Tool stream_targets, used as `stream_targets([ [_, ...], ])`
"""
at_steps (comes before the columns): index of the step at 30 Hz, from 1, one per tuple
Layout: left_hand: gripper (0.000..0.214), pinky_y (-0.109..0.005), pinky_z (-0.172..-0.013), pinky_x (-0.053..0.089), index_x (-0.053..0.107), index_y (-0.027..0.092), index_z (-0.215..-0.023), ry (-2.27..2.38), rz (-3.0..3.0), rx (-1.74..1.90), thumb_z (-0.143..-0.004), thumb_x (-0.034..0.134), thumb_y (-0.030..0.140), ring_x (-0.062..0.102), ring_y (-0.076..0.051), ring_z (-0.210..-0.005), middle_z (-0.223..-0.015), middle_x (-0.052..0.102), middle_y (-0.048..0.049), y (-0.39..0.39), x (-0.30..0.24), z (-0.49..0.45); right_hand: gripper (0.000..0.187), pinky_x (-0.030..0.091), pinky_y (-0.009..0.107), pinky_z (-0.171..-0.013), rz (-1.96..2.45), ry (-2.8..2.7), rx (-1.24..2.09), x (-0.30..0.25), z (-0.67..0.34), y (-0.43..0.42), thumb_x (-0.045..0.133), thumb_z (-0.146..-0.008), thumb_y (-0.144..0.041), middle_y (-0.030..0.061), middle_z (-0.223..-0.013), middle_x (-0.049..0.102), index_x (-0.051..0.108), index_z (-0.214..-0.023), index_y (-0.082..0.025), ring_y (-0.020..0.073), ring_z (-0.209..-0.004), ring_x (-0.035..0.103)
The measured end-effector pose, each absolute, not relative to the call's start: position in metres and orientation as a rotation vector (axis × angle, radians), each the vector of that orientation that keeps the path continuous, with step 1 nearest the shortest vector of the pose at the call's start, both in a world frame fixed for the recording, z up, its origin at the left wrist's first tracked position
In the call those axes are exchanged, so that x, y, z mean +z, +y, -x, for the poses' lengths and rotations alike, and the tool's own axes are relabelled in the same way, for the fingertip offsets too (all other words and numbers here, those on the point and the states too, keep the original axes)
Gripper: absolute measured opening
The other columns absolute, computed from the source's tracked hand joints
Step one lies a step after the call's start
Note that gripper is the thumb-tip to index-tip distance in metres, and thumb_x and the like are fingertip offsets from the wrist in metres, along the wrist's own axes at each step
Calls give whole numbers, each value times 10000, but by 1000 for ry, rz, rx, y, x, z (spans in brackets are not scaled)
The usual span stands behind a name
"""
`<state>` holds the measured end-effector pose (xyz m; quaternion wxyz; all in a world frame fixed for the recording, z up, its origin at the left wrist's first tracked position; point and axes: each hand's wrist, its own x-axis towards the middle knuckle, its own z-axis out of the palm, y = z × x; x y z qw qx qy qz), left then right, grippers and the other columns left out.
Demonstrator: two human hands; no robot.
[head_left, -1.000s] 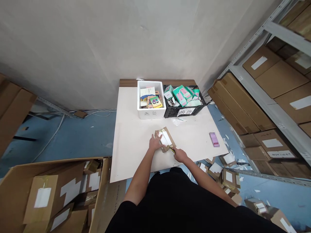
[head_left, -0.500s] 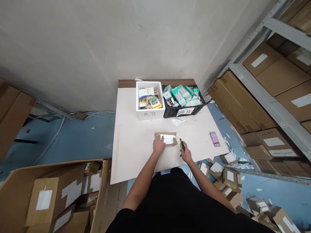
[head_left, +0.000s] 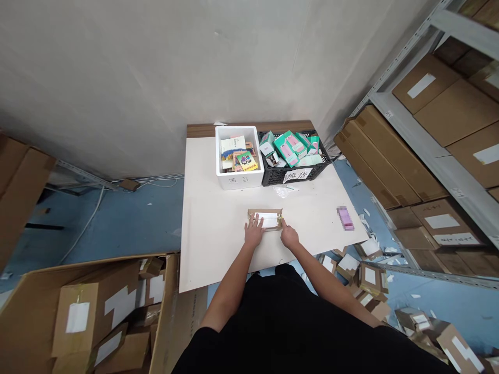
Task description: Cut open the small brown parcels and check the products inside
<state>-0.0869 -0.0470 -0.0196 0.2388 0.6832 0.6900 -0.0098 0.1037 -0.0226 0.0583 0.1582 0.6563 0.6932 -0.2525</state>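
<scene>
A small cardboard box [head_left: 273,227] with a white label on top lies on the white table [head_left: 218,239] in front of me. My left hand [head_left: 254,231] rests flat on the left part of that box, fingers spread over the label. At the box's right end, my right hand [head_left: 289,236] is closed, its index finger reaching to the taped edge. The black and yellow box cutter seen in this hand a moment ago is now almost wholly hidden by the fingers, and its blade cannot be made out.
Behind stand a white bin [head_left: 239,182] of books and a black crate [head_left: 268,179] of green and pink boxes. A blurred pink item [head_left: 345,218] lies at the right. A large carton [head_left: 171,291] of parcels stands lower left; shelving [head_left: 413,135] rises at the right.
My right hand has moved left and up, bringing the box cutter from beside the box to its right end. My left hand stays on the box.
</scene>
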Motion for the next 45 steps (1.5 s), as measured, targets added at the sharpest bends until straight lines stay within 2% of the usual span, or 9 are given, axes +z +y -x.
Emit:
stream_targets([
  [5,639,-586,-1271,233,205,331,-1688,1865,-1861,-28,-1074,329,456,-21,-285,-1644,-1782,66,-23,-46,-20,88,733,468,331,-841,-1842,1931,-752,60,-108,-36,479,-966,-103,177,-1180,708,275,-1661,-212,292,-1092,687],
  [13,635,-564,-1230,324,237,312,-1684,1858,-1871,-16,-1072,328,457,-16,-296,-1643,-1780,71,-29,-48,-12,90,650,442,308,-822,-1969,2060,-685,77,-116,-33,358,-1045,-152,142,-1217,700,217,-1674,-238,255,-1053,683],
  [16,641,-556,-1218,346,240,300,-1684,1851,-1859,-38,-1070,332,461,-14,-293,-1643,-1780,64,-32,-47,-8,89,676,450,310,-839,-1902,2014,-685,74,-106,-22,405,-1030,-157,150,-1243,685,215,-1671,-251,260,-1076,680],
  [22,624,-578,-1235,311,259,321,-1677,1881,-1851,-35,-1070,330,447,8,-288,-1644,-1777,81,-24,-48,-4,87,757,491,358,-875,-1868,1942,-646,62,-92,-26,513,-1000,-195,226,-1218,675,179,-1679,-205,302,-1103,695],
  [31,638,-579,-1226,322,241,340,-1679,1838,-1850,-32,-1060,352,450,-11,-276,-1644,-1780,70,-19,-47,-7,89,818,491,354,-865,-1872,1944,-734,61,-107,-37,532,-935,-130,179,-1182,706,210,-1678,-242,298,-1101,695],
  [40,658,-587,-1242,286,225,332,-1683,1820,-1833,-48,-1050,354,457,-16,-284,-1644,-1782,35,-16,-44,-6,91,675,479,323,-802,-1895,1934,-785,70,-119,-43,514,-931,-110,173,-1183,722,402,-1588,-213,295,-1072,709],
  [45,629,-634,-1237,244,282,335,-1669,1995,-1798,-36,-1055,355,448,80,-323,-1635,-1774,148,-55,-51,-6,70,576,487,319,-792,-2160,2003,-835,57,-133,-80,439,-1011,-208,125,-1082,758,383,-1584,-209,268,-959,735],
])
